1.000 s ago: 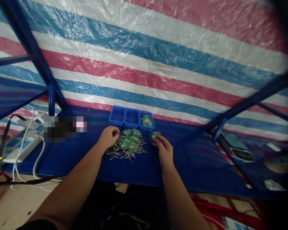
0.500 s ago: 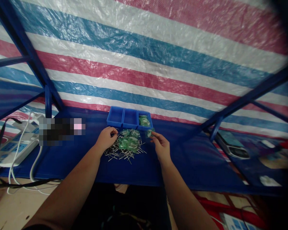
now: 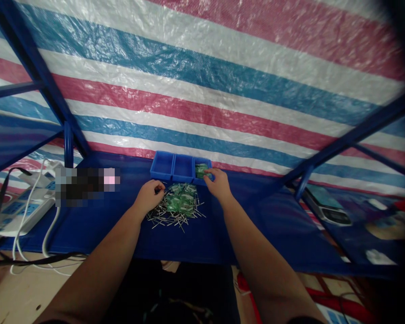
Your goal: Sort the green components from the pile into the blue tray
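From my end of the head camera, I see the right hand (image 3: 218,183) at the near edge of the right-hand blue tray (image 3: 210,164), fingertips close together over the green packets (image 3: 200,170) inside it; I cannot tell whether a packet is between them, since the fingers cover the spot; the left hand (image 3: 150,195) rests at the left edge of a heap of thin metal rods (image 3: 160,219), fingers loosely curled toward the thumb, perhaps to steady the heap, and I cannot tell whether it grips anything; more green packets (image 3: 180,200) lie on top of the rods, between the hands, where either could reach them easily; the middle tray (image 3: 183,167) and left tray (image 3: 162,164) stand in line with the right one, just beyond the heap on the blue table (image 3: 94,225), presumably so that each needs only a short reach.
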### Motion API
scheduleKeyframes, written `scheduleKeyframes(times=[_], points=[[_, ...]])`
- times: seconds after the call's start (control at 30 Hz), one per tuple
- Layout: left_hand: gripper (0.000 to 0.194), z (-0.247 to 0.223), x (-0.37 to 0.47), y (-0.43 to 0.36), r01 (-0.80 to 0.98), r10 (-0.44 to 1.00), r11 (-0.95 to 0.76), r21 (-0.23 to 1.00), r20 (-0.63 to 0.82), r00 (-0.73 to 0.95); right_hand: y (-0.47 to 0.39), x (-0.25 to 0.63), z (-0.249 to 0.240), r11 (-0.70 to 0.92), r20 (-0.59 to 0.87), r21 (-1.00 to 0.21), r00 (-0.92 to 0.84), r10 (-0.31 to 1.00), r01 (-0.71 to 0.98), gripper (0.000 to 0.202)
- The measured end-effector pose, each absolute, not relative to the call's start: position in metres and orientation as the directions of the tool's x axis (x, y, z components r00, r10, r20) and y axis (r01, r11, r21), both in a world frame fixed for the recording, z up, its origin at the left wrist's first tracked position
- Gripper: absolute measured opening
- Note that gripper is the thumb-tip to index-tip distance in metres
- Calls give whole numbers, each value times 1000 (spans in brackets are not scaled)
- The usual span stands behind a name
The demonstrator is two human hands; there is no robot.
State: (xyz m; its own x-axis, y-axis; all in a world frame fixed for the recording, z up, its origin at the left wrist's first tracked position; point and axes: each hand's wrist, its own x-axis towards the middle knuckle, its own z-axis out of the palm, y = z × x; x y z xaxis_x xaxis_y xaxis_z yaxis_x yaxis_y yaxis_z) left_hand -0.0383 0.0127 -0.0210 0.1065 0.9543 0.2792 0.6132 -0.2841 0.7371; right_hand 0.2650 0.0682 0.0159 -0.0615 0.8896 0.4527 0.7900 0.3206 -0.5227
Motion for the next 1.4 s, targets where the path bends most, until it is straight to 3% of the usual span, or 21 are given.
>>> scheduleKeyframes(times=[0.13,0.4,0.57,0.8,1.07,1.23,1.33,1.4], points=[[12,-19,-38,12,615,952,-292,732,287,110,65,257,18,348,488,-390,-129,863,853,25],[12,-21,-38,13,618,948,-305,724,292,125,66,246,20,303,316,-341,-195,928,890,20],[13,-21,-39,13,622,946,-313,717,294,137,67,243,19,299,286,-298,-214,934,906,20],[12,-21,-38,12,621,946,-313,719,295,135,63,246,17,315,265,-343,-231,936,885,21],[12,-20,-38,13,627,944,-318,711,300,138,40,243,33,438,461,-425,-227,858,792,15],[12,-19,-37,12,640,947,-306,705,292,131,15,230,35,574,288,-512,-502,815,639,25],[12,-19,-36,12,636,948,-306,708,291,131,6,222,29,546,178,-470,-532,828,694,51],[11,-19,-36,12,632,947,-309,711,290,138,5,218,25,530,130,-451,-535,835,718,55]])
